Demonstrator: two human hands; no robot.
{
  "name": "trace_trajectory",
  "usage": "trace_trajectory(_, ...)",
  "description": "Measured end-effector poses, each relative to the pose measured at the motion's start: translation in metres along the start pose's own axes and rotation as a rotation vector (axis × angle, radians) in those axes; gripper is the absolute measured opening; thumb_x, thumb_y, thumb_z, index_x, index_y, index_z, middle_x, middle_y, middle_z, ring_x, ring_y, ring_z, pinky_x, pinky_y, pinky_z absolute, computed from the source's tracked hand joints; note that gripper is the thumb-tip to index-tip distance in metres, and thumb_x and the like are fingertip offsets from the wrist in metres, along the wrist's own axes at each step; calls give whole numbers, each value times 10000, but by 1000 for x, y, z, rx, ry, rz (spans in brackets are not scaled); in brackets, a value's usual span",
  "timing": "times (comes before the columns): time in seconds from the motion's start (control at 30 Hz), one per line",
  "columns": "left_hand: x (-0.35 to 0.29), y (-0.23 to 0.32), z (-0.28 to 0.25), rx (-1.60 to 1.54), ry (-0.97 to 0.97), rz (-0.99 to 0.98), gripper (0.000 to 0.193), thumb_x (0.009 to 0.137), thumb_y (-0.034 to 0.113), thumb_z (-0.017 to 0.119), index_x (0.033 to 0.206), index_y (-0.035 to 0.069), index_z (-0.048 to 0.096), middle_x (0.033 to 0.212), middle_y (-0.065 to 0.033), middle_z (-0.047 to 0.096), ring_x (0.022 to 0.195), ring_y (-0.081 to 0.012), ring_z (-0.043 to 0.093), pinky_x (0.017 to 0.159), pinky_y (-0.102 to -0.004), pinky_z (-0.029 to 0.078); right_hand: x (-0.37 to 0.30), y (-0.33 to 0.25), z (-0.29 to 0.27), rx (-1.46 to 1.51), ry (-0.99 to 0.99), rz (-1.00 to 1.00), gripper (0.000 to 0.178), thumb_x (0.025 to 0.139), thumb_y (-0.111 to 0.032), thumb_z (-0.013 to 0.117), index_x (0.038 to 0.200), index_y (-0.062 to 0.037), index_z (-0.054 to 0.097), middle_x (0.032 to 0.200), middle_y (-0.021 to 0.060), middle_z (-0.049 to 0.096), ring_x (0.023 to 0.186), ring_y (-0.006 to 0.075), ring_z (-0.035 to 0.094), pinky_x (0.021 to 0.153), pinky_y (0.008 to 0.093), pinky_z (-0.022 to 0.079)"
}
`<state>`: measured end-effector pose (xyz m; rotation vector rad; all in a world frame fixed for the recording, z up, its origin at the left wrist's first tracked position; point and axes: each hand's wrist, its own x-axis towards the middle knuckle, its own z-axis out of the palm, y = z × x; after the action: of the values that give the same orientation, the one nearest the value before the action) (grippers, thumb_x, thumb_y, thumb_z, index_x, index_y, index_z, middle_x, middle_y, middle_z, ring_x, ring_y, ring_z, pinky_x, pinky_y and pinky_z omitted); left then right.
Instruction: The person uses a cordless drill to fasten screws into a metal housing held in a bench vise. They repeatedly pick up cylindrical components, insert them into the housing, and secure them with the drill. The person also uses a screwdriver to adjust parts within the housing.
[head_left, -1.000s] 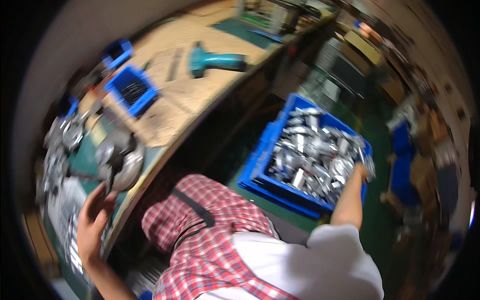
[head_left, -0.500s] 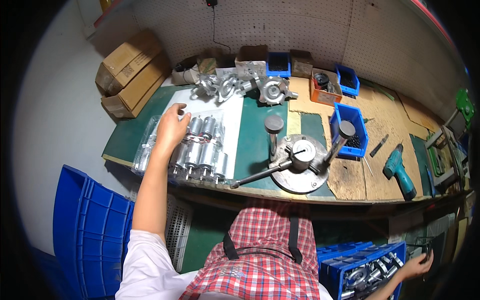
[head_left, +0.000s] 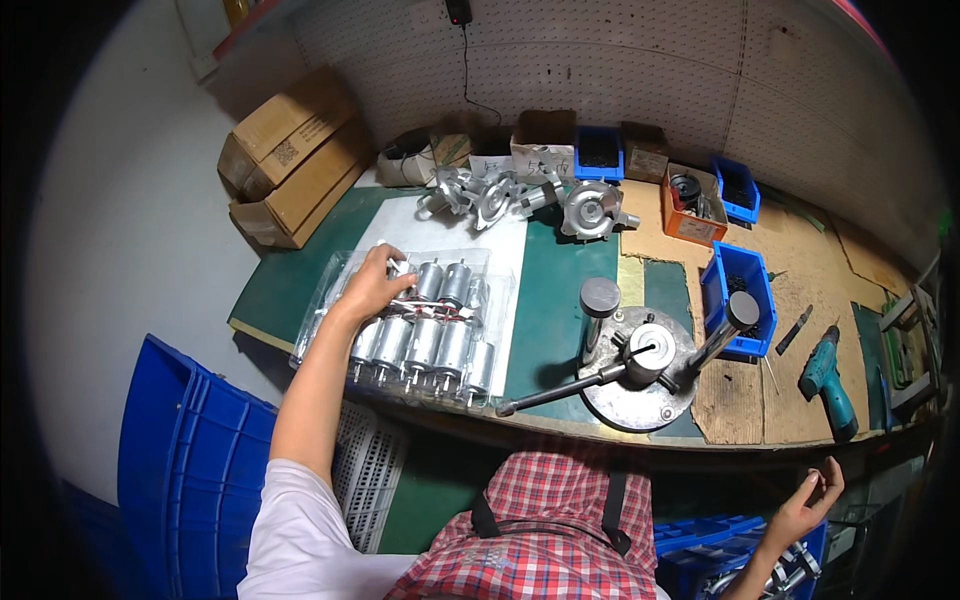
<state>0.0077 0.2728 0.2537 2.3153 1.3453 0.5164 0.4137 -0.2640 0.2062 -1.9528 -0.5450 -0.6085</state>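
My left hand (head_left: 370, 288) reaches into a clear plastic tray (head_left: 322, 290) of silver cylindrical motors (head_left: 424, 345) at the left of the bench. Its thumb and fingers close round the end of a motor in the back row, which the hand partly hides. My right hand (head_left: 798, 515) is raised at the lower right, in front of the bench edge, its bent fingers apart and nothing visible in them. Below it stands a blue crate (head_left: 690, 545) with metal parts. A round metal fixture (head_left: 640, 400) with two posts and a lever handle sits mid-bench.
Several silver cast housings (head_left: 592, 210) lie behind the tray. Blue bins (head_left: 715, 295) hold small dark parts. A teal power drill (head_left: 826, 385) rests at the right. A cardboard box (head_left: 295, 185) stands at the back left, with large blue crates (head_left: 205, 450) below.
My left hand has gone lower onto the back row of motors and closed its fingers. My right hand has risen from beside the lower crate toward the bench edge. The view has shifted.
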Motion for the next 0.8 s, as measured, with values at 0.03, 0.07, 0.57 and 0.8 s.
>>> trace_trajectory(0.03,-5,11,-6,-21,-44,-12,500,869,259,733,1242,6,518,1279,-245,533,1145,-348,557,1002,-409,432,-1,-2,6,43,-17,13,270,1002,-33,487,1267,-1,527,1234,109,545,1004,197,544,903,307,455)
trace_trajectory(0.07,-8,16,-11,-43,-88,-24,502,880,247,718,1264,11,498,1300,-249,522,1172,-353,547,1019,-410,421,-1,-6,8,41,-37,2,277,1009,-45,485,1281,-6,525,1240,104,551,1022,190,546,920,299,454)
trace_trajectory(0.57,-121,-56,-17,30,206,-224,638,831,303,779,1244,-117,534,1242,-300,561,1157,-388,568,1001,-409,446,-12,-24,34,344,-169,67,303,1013,-25,462,1312,-7,504,1197,111,556,1064,169,538,851,268,463)
trace_trajectory(0.8,-118,-36,-19,-520,284,-410,793,749,189,841,1372,-84,433,1228,-220,588,1041,-270,617,910,-343,492,-37,-77,61,593,-289,97,268,993,-2,473,1257,-7,518,1060,78,556,829,113,494,756,240,449)
